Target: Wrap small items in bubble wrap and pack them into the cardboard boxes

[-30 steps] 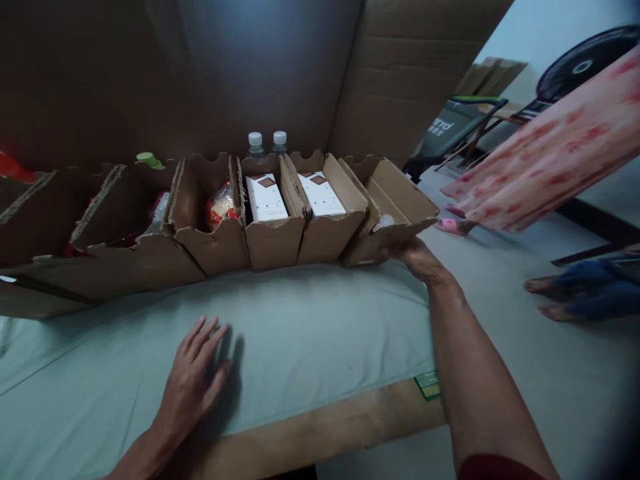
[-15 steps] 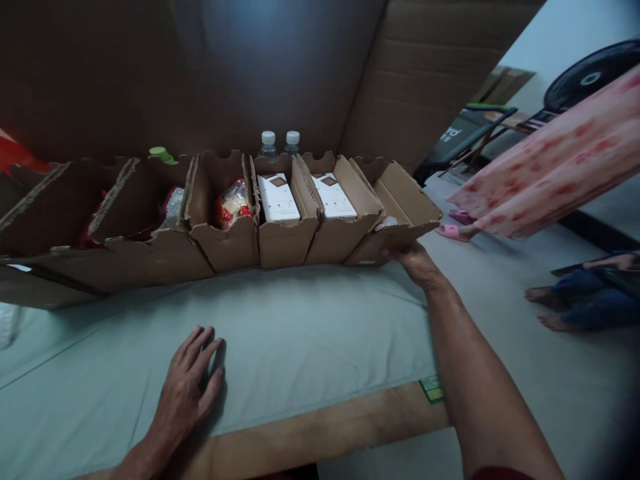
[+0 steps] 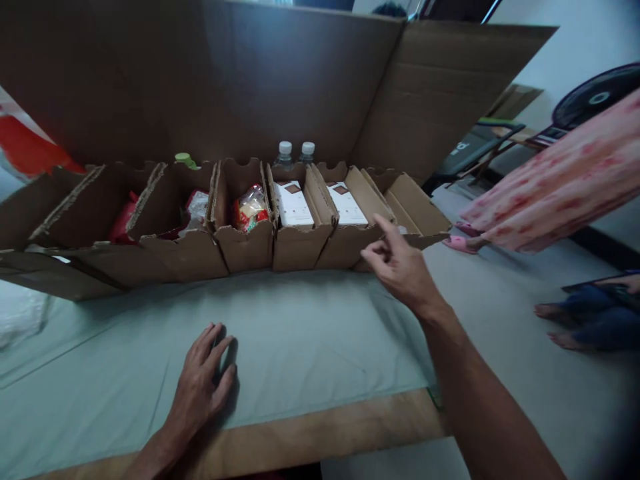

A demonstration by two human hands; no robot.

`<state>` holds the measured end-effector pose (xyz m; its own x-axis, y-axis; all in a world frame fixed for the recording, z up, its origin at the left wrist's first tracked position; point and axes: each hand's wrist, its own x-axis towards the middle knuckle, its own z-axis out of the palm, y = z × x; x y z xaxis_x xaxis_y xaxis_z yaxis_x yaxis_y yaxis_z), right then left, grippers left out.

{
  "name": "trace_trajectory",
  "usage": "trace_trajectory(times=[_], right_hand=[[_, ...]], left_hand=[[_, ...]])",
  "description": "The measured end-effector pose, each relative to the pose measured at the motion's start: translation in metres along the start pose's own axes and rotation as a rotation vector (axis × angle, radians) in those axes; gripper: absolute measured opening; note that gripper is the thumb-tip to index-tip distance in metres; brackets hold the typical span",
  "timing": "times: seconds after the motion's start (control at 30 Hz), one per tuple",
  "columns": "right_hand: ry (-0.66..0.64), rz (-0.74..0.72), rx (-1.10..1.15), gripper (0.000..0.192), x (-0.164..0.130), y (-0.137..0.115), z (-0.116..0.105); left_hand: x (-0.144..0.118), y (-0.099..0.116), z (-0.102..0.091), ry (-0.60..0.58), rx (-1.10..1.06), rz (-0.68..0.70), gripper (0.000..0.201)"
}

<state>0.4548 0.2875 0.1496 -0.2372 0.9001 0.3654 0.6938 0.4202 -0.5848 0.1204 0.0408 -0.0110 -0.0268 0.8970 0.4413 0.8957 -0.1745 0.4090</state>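
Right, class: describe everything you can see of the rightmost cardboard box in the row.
The rightmost cardboard box is a small open-topped tray of plain brown corrugated card with a scalloped rim. It sits angled at the row's end on the pale green sheet, against the neighbouring box. Something pale shows inside. The right hand hovers at its front, index finger raised; contact is unclear.

The room is dim where I work; the tall cardboard wall behind the boxes sits in deep brown shadow with only a faint bluish sheen. Brighter daylight comes from the right, whitening the wall there. My left hand casts a soft dark shadow on the pale green cloth. My right hand looks slightly smeared. The wide lens bends the edges, and the lower right corner falls off into black.
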Motion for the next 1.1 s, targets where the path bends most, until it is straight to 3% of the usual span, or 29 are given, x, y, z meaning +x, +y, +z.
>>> trace_trajectory(times=[0.13,0.23,0.37,0.53,0.6,0.7,0.73,0.8,0.93,1.0,1.1], right_hand=[[-0.034,0.034,-0.240,0.031,0.032,-0.014,0.019],[-0.010,0.040,-0.255,0.022,0.019,-0.018,0.017],[0.003,0.070,-0.218,0.022,-0.050,-0.028,-0.009],[0.020,0.160,-0.161,0.020,-0.162,-0.021,-0.064],[0.143,0.245,-0.125,0.027,-0.200,-0.012,-0.082],[0.428,0.389,0.067,0.064,-0.242,0.002,-0.093],[0.476,0.436,0.134,0.075,-0.252,0.006,-0.091],[0.442,0.526,0.219,0.085,-0.262,0.012,-0.080],[0.329,0.580,0.159,0.072,-0.256,0.015,-0.045],[0.377,0.535,0.107,0.058,-0.246,0.010,-0.030],[0.388,0.472,0.093,0.046,-0.226,-0.001,-0.010]], left_hand=[[0.000,0.002,0.002,0.026,-0.013,-0.010,0.039],[0.002,0.002,0.002,0.053,-0.028,-0.022,0.035],[0.002,0.000,0.003,0.064,-0.050,-0.013,0.035],[0.000,0.004,-0.002,0.071,-0.106,-0.052,0.039],[0.006,0.016,-0.006,0.048,-0.179,-0.074,0.041],[0.036,0.049,-0.003,-0.038,-0.385,-0.072,0.052],[0.051,0.063,0.002,-0.080,-0.467,-0.063,0.059],[0.087,0.090,0.018,-0.164,-0.634,-0.043,0.077],[0.140,0.134,0.057,-0.318,-0.915,-0.052,0.098],[0.138,0.143,0.064,-0.336,-0.938,-0.054,0.096],[0.098,0.137,0.051,-0.250,-0.926,-0.108,0.087]])
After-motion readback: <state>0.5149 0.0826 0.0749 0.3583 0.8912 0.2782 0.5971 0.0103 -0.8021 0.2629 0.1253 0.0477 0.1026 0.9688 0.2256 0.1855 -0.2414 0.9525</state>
